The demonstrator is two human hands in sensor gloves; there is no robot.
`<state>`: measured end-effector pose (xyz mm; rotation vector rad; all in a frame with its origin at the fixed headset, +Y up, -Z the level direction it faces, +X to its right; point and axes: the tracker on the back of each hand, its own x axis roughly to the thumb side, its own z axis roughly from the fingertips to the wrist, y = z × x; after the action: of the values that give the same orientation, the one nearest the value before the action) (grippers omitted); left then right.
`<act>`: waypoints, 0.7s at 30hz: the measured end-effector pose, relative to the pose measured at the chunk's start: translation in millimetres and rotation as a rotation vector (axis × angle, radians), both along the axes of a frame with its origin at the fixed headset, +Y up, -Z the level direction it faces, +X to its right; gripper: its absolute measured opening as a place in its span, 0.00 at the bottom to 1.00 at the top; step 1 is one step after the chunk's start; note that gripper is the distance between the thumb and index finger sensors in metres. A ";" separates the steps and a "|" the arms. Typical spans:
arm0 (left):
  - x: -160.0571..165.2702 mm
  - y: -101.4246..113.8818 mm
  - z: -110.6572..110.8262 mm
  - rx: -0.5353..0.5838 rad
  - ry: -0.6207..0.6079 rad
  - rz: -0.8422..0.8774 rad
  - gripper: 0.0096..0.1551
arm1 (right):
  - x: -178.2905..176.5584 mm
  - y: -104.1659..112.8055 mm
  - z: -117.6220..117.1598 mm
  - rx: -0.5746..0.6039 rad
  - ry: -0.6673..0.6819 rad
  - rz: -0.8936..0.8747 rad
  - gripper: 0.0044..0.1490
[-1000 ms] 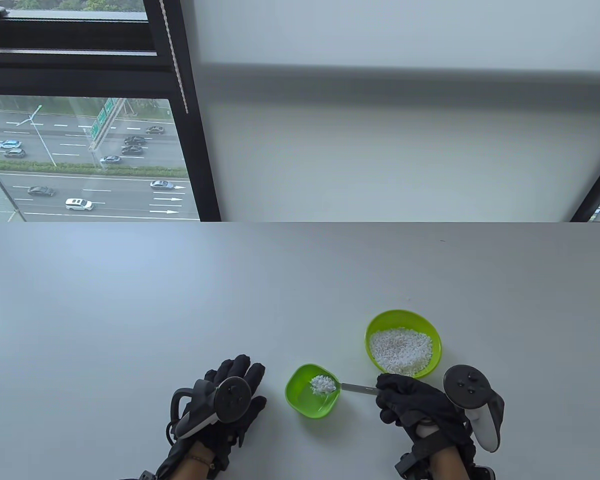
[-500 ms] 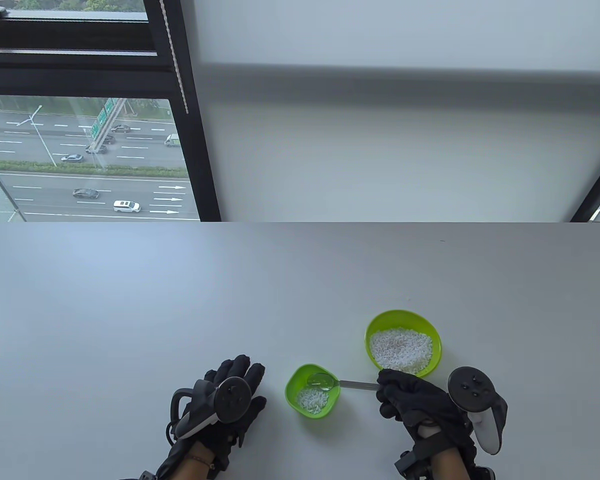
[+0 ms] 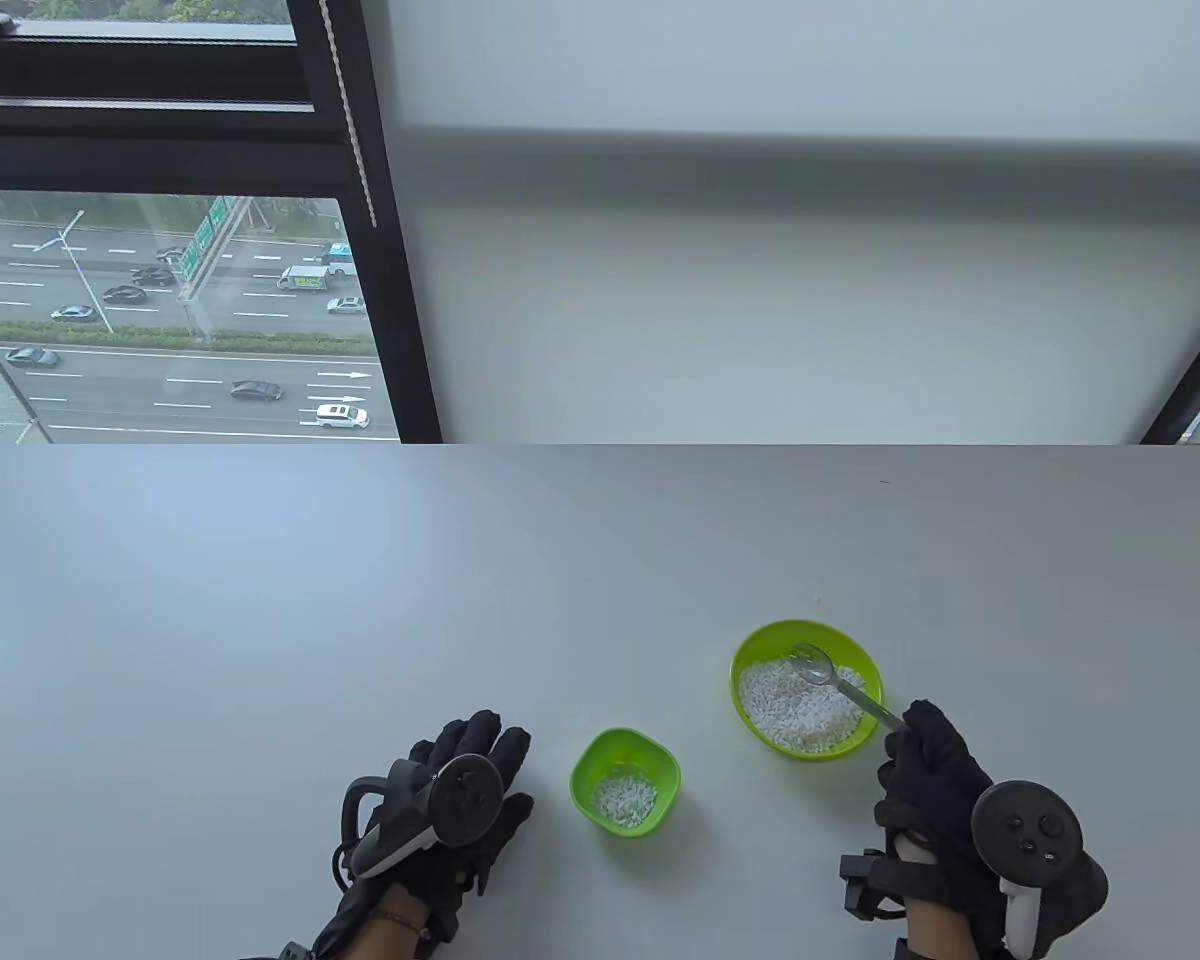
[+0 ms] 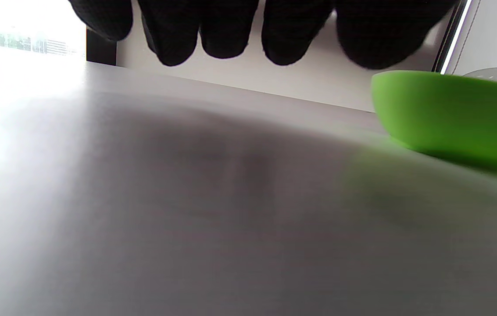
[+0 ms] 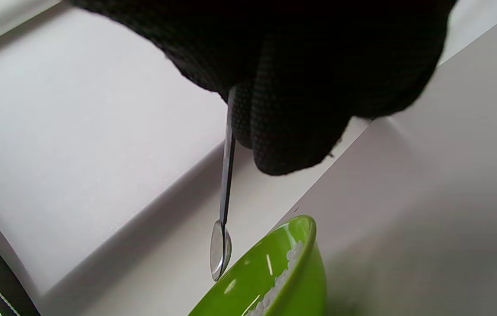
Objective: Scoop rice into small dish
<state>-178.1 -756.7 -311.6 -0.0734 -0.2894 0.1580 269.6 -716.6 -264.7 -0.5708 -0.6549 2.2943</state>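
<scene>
My right hand (image 3: 935,785) grips the handle of a thin metal spoon (image 3: 840,682), its empty bowl over the white rice (image 3: 795,705) in the large round green bowl (image 3: 760,645). The small green plastic dish (image 3: 660,765), left of it, holds some rice. My left hand (image 3: 455,810) lies flat, fingers spread, on the grey table (image 3: 360,600).

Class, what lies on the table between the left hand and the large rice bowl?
The small green dish, holding some rice, sits between the left hand and the large bowl, per the table view.
</scene>
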 end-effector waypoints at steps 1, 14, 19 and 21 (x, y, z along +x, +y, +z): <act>-0.1 0.0 0.0 0.000 0.000 0.000 0.41 | -0.4 0.5 0.6 -0.009 -0.018 0.031 0.27; -0.5 -0.3 0.2 -0.005 0.002 0.003 0.41 | -10.5 -3.1 -6.7 -0.109 0.051 0.072 0.25; -0.3 -0.3 0.3 -0.008 0.001 0.001 0.41 | -9.9 -17.5 -14.1 -0.175 0.127 -0.059 0.25; -0.3 -0.3 0.3 -0.008 0.001 0.001 0.41 | -8.1 -23.6 -16.0 -0.187 0.139 -0.138 0.26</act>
<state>-178.4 -756.9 -311.3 -0.0813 -0.2878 0.1605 261.5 -740.2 -280.6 -0.5198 -0.3269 2.2544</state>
